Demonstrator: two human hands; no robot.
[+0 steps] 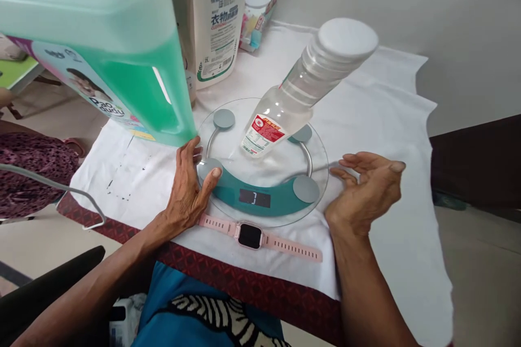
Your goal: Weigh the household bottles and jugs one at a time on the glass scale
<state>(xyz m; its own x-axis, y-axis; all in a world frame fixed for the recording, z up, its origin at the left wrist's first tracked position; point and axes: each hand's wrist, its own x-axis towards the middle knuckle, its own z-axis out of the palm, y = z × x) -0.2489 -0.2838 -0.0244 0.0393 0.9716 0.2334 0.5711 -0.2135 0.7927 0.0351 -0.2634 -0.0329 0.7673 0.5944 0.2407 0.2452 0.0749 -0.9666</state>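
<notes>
A round glass scale (280,210) with a teal band and silver pads lies on the white cloth, its small dark display showing a faint digit. On the glass stands a clear bottle (285,103) with a white cap and a red-and-white label. My left hand (189,184) rests at the scale's left rim, thumb out over the near-left pad and fingers stretched along the edge. Just off the right rim, my right hand (362,190) is turned palm inward, fingers loosely curved and apart, holding nothing. A pink smartwatch (249,235) lies flat in front of the scale.
A large green jug (142,87) stands close at the left, beside a white laundry bottle (217,21). Behind them is a white-lidded tub (258,2). A white cable (52,181) and another person's patterned clothing (32,173) show at far left. The wall borders the back.
</notes>
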